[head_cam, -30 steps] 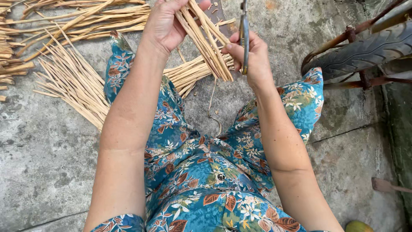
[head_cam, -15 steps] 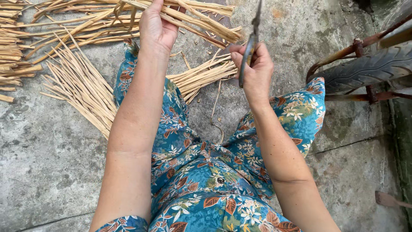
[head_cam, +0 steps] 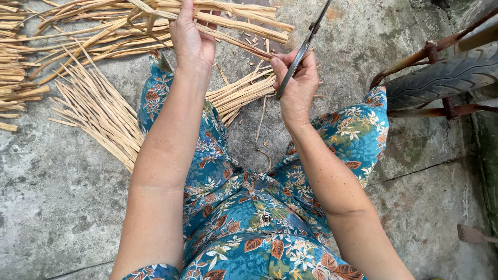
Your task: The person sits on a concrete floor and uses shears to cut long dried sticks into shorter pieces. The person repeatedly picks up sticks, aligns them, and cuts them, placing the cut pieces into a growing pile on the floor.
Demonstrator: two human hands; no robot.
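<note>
A grey, stained concrete floor [head_cam: 46, 207] fills the view, bare along its near left corner and its near right side, where there is open room. At the far left edge lies a heap of thick pale strips [head_cam: 31, 62], and just right of it a fan of thin split sticks [head_cam: 98, 116] spreads toward the person's knee. The left hand [head_cam: 192, 39] reaches forward with the arm nearly straight, palm down, fingers curled closed around a bundle of long cane strips [head_cam: 244, 26] that runs rightward across the far edge of the floor. A smaller sheaf of sticks [head_cam: 241, 93] lies on the floor between the two forearms. The right hand [head_cam: 296, 83] is raised with the elbow bent, fingers wrapped tight round the handle of a dark knife [head_cam: 303, 49] whose blade slants up to the far edge, touching the bundle. The lap wears blue floral cloth [head_cam: 249, 228]. At the far right edge stand a tyre [head_cam: 446, 75] and rusty metal bars [head_cam: 415, 57], close beside the right knee
</note>
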